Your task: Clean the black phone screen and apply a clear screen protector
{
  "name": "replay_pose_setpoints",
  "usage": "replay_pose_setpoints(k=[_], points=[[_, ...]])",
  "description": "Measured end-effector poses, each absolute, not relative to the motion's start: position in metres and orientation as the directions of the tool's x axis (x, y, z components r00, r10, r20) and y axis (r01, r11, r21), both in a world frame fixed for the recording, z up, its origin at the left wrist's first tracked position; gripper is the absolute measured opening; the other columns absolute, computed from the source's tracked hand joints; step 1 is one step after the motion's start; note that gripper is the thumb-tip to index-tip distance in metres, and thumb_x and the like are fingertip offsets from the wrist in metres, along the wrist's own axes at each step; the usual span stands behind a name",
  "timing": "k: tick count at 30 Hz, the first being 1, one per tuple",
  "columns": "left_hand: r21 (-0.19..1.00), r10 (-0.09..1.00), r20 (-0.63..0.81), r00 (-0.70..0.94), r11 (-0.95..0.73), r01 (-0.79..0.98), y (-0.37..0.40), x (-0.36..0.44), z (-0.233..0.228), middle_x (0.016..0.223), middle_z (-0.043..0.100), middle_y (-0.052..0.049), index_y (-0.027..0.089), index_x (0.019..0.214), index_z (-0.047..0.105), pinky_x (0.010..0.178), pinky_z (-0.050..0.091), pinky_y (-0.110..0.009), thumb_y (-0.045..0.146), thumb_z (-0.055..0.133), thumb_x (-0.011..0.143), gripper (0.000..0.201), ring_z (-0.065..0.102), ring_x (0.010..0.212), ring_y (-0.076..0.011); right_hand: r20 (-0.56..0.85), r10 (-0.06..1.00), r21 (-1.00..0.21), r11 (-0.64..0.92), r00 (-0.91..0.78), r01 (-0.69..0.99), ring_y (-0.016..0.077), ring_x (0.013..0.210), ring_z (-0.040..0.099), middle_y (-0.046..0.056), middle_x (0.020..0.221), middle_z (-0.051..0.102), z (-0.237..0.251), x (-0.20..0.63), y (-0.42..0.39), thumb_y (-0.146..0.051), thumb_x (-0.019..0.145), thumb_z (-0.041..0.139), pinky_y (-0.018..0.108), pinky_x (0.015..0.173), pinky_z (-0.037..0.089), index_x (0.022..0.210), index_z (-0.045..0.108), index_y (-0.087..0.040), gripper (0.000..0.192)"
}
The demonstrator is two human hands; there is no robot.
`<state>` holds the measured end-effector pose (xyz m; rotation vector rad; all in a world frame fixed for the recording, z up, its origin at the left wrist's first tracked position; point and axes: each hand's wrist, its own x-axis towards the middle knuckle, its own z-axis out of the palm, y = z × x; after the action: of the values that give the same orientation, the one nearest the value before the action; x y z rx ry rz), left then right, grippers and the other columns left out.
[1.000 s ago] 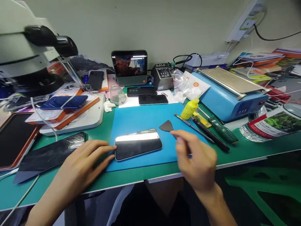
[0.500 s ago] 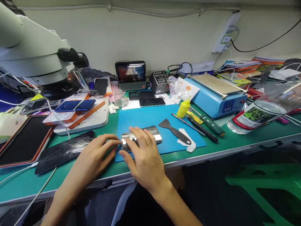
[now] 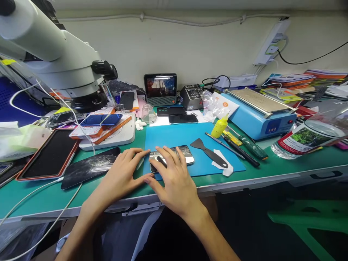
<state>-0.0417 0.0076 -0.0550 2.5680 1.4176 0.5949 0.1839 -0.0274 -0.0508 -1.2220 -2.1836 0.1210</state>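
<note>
A phone (image 3: pixel 189 156) with a shiny, reflective upper face lies on the blue mat (image 3: pixel 176 134). My left hand (image 3: pixel 127 168) grips its left end, with the forefinger at the far corner and the thumb at the near one. Over the phone's middle my right hand (image 3: pixel 175 177) is spread, fingers apart, fingertips on or just above the surface. A small black piece (image 3: pixel 162 161) shows beneath the right fingers; its kind is hidden. To the right lie a black plastic scraper (image 3: pixel 208 152) and a folded white wipe (image 3: pixel 227 170).
A yellow bottle (image 3: pixel 219 127), a pen (image 3: pixel 223 144) and a green-handled screwdriver (image 3: pixel 252 146) lie right of the hands. Behind them stands a blue heating plate (image 3: pixel 261 119). A microscope (image 3: pixel 73 72) overhangs the left, above stacked phones. A dark panel (image 3: pixel 87 168) lies near my left forearm.
The view has shifted left, so everything sits further right. My left thumb has come out to the phone's near corner, and the right fingers have spread over the phone.
</note>
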Motion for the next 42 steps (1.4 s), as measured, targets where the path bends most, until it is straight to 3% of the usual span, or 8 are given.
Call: replay_pose_setpoints(k=[7, 12, 23, 30, 42], points=[[0.303, 0.841, 0.261, 0.474, -0.538, 0.787, 0.010, -0.042, -0.054, 0.144, 0.060, -0.009, 0.034, 0.155, 0.050, 0.110, 0.051, -0.055, 0.059, 0.067, 0.101, 0.062, 0.060, 0.131, -0.0341, 0.496, 0.780, -0.328, 0.575, -0.382, 0.749, 0.0296, 0.160, 0.038, 0.009, 0.170, 0.049, -0.056, 0.182, -0.028, -0.054, 0.109, 0.057, 0.061, 0.139, 0.016, 0.136, 0.070, -0.024, 0.042], [0.262, 0.853, 0.293, 0.433, -0.507, 0.821, 0.011, -0.028, -0.056, 0.137, 0.061, -0.013, 0.025, 0.147, 0.057, 0.107, 0.051, -0.059, 0.053, 0.070, 0.100, 0.056, 0.060, 0.125, -0.0371, 0.490, 0.780, -0.324, 0.578, -0.390, 0.749, 0.0284, 0.161, 0.037, 0.005, 0.170, 0.050, -0.056, 0.182, -0.027, -0.055, 0.111, 0.053, 0.060, 0.139, 0.012, 0.135, 0.070, -0.026, 0.042], [0.214, 0.846, 0.329, 0.419, -0.499, 0.840, 0.007, -0.023, -0.060, 0.136, 0.059, -0.013, 0.022, 0.145, 0.056, 0.106, 0.050, -0.058, 0.051, 0.060, 0.105, 0.049, 0.057, 0.122, -0.0359, 0.504, 0.795, -0.354, 0.547, -0.337, 0.759, 0.0289, 0.160, 0.039, 0.007, 0.167, 0.054, -0.059, 0.181, -0.026, -0.050, 0.113, 0.049, 0.061, 0.139, 0.014, 0.132, 0.072, -0.024, 0.039], [0.192, 0.839, 0.343, 0.423, -0.503, 0.843, 0.006, -0.022, -0.060, 0.134, 0.060, -0.013, 0.023, 0.145, 0.056, 0.103, 0.051, -0.056, 0.050, 0.060, 0.105, 0.049, 0.058, 0.120, -0.0353, 0.515, 0.795, -0.347, 0.535, -0.320, 0.770, 0.0298, 0.158, 0.042, 0.006, 0.165, 0.056, -0.060, 0.181, -0.025, -0.047, 0.110, 0.057, 0.061, 0.138, 0.017, 0.131, 0.072, -0.025, 0.034], [0.185, 0.841, 0.342, 0.419, -0.498, 0.847, 0.005, -0.022, -0.058, 0.135, 0.060, -0.013, 0.022, 0.146, 0.056, 0.103, 0.050, -0.056, 0.044, 0.055, 0.107, 0.045, 0.058, 0.120, -0.0356, 0.495, 0.803, -0.376, 0.542, -0.331, 0.752, 0.0282, 0.159, 0.041, 0.007, 0.166, 0.055, -0.058, 0.182, -0.025, -0.050, 0.112, 0.052, 0.059, 0.139, 0.014, 0.132, 0.072, -0.023, 0.039]])
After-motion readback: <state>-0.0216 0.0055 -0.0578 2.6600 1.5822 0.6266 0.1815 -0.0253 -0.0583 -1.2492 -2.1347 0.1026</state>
